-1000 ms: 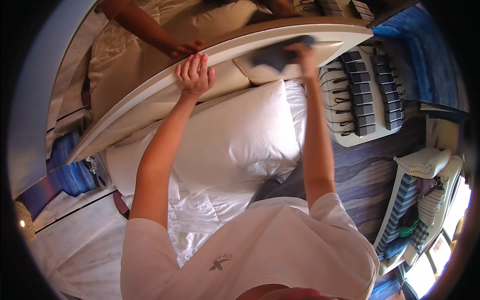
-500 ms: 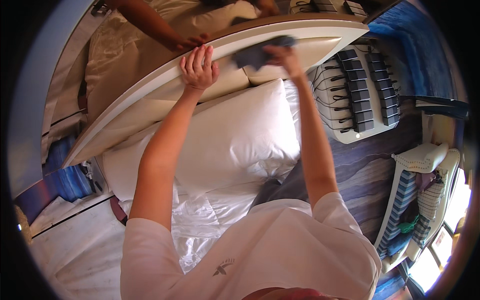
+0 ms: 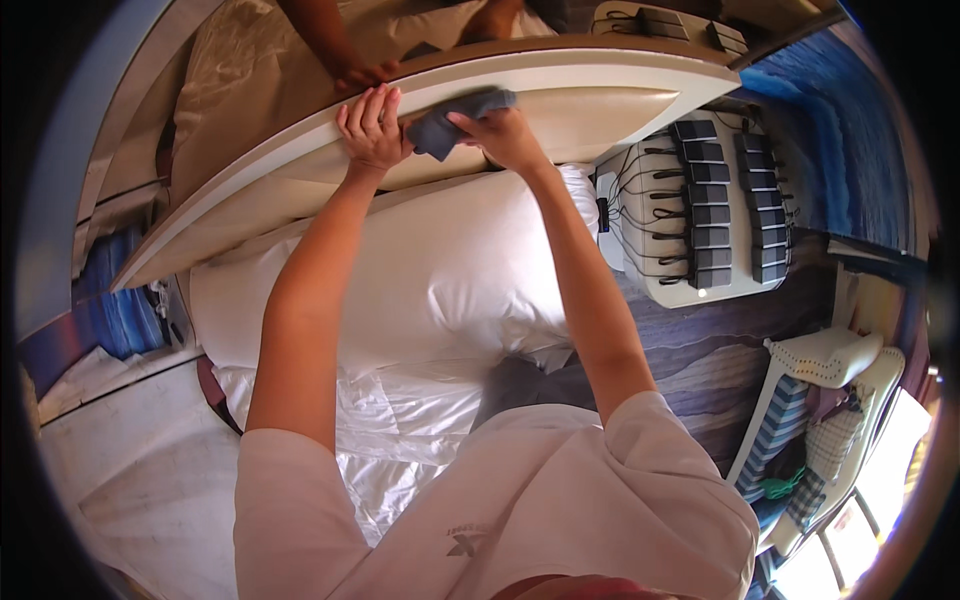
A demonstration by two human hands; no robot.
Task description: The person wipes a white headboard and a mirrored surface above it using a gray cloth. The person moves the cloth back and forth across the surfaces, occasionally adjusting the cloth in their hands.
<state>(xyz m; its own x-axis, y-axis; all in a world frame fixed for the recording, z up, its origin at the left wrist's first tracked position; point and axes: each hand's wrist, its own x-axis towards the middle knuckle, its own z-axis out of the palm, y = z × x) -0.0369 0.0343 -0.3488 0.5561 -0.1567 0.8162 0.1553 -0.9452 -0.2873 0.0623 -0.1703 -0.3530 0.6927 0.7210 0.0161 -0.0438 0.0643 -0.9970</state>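
My right hand (image 3: 503, 135) grips a dark grey cloth (image 3: 440, 128) and presses it against the upper part of the headboard (image 3: 590, 72), which has a pale frame and cream padded panels. Just left of the cloth, my left hand (image 3: 372, 128) rests on the headboard's top edge with its fingers stretched out. The cloth's left end almost meets the left hand. Below both hands lies a large white pillow (image 3: 400, 275) against the padding. A mirror (image 3: 240, 90) behind the headboard reflects my arms.
White bedding (image 3: 400, 400) covers the bed. On the right, a white bedside table (image 3: 655, 290) carries rows of small dark boxes with cables. Farther right stands a white bench (image 3: 740, 455) with folded cloths and cushions. A pale marbled surface (image 3: 150, 470) is at the lower left.
My right hand has slid the grey cloth leftward along the headboard, close to my left hand. The left hand stays on the edge, and the whole view has shifted slightly.
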